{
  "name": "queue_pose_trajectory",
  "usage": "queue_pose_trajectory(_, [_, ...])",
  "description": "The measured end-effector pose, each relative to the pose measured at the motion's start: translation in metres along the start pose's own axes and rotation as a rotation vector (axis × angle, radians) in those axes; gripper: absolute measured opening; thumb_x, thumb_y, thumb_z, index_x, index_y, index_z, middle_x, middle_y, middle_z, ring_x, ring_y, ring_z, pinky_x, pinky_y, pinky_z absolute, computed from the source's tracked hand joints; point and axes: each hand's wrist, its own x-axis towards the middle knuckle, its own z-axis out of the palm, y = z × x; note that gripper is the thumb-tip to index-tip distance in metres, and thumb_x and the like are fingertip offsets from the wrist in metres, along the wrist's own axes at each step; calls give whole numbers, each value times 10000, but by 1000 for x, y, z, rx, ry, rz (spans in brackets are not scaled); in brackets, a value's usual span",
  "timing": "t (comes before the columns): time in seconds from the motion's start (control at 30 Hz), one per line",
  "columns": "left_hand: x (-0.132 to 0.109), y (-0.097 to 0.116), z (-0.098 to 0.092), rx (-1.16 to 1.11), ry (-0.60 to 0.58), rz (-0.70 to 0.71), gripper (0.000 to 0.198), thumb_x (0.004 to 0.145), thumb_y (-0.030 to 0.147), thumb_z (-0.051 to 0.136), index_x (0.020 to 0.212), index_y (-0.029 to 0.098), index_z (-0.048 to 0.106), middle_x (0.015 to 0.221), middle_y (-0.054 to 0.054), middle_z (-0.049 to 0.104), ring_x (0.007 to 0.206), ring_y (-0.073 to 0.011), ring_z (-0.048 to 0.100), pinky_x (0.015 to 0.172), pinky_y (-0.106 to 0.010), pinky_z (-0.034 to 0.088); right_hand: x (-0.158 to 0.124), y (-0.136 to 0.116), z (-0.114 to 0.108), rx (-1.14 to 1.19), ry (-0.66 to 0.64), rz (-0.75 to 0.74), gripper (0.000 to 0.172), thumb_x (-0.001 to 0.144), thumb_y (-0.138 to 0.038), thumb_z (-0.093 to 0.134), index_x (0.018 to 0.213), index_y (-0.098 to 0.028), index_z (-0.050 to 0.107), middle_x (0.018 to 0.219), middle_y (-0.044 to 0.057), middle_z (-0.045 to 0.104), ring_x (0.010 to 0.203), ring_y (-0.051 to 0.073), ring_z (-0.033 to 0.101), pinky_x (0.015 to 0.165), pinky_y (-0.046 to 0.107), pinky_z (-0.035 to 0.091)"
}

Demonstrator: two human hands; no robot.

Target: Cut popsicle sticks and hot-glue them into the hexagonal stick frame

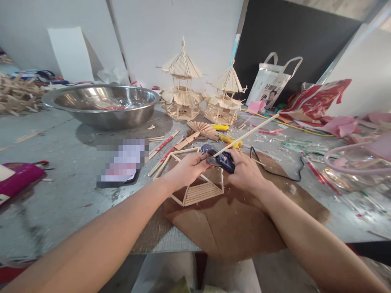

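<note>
My right hand (244,171) is wrapped round a dark blue glue gun (220,159) with a long pale glue stick (247,133) slanting up to the right from its back. My left hand (188,167) is closed in a pinch beside the gun's nozzle, fingers touching a wooden stick frame (198,191) shaped like a hexagon with one filled roof panel. The frame lies on a brown cardboard sheet (238,219). The gun's black cord (275,173) trails off to the right.
Two finished stick pavilions (182,85) (225,97) stand at the back, left of them a large steel bowl (104,103). A phone (122,162), loose sticks (161,146), yellow cutters (227,139), a clear plastic tub (357,167), bags and red wrappers crowd the grey table (61,195).
</note>
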Motion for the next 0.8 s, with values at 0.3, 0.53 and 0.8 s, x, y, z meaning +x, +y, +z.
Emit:
queue_pose_trajectory(0.3, [-1, 0, -3, -414, -120, -187, 254, 692, 367, 550, 632, 122, 515, 394, 89, 251, 340, -17, 181, 347, -169, 129, -1, 0, 1, 37, 2, -20, 460, 599, -260, 496, 1048, -170, 452, 936, 92, 578, 863, 227, 530, 732, 324, 394])
queue_pose_trajectory(0.53, [-3, 0, -12, -623, -324, -280, 258, 700, 334, 577, 613, 95, 530, 400, 79, 280, 335, -3, 185, 317, -136, 116, -4, -1, -2, 64, -26, -95, 388, 611, -264, 492, 987, -170, 469, 882, 78, 588, 803, 219, 542, 671, 299, 389])
queue_pose_trajectory(0.8, [-3, 0, -14, -675, -397, -293, 276, 701, 361, 574, 628, 98, 530, 383, 89, 267, 306, 3, 165, 299, -132, 112, -5, -1, -2, 6, -57, -76, 376, 624, -288, 493, 987, -192, 475, 870, 57, 612, 768, 215, 558, 626, 283, 360])
